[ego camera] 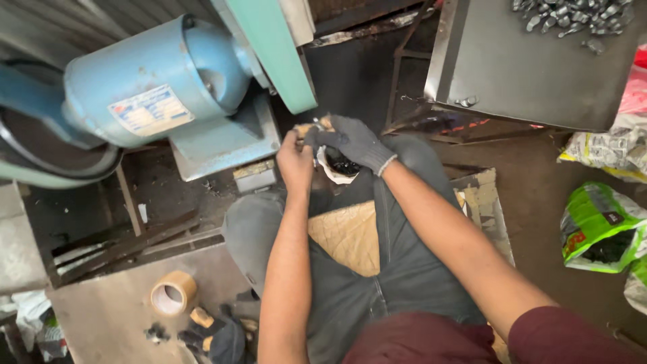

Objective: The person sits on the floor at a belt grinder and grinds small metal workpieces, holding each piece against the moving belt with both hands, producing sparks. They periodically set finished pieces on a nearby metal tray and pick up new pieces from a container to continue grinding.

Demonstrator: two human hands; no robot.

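Our left hand, bare, pinches the rim of a small white bag of dark pieces, held above our knees before the blue motor. Our right hand, in a dark glove, grips the bag's top edge. Nearby: a tape roll on the floor, a green sack at right.
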